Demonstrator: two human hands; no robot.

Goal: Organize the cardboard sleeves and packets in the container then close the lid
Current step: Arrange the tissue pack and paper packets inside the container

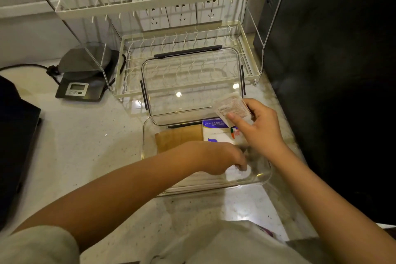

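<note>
- Clear plastic makes up the container (147, 135), which sits on the pale counter (85, 146) with its lid (192, 83) hinged up and leaning back toward the dish rack (162, 6).
- Brown cardboard sleeves (180, 135) lie flat at the far left of the container; white packets with blue print (216, 135) lie just beside them to the right.
- Risk: the upright lid could drop forward onto the wrists if the container is nudged, and the small packet could slip from its light pinch and land crooked across the stack.
- Risk: both forearms crowd the same corner, so one hand could knock the sorted sleeves askew.
- The right hand (259, 126) hovers above the container's far right, thumb and fingers pinching a small printed packet (231, 107).
- The left hand (222, 158) reaches across, palm down, into the near right corner; its fingers are curled and blurred, possibly on something white, though I cannot tell.
</note>
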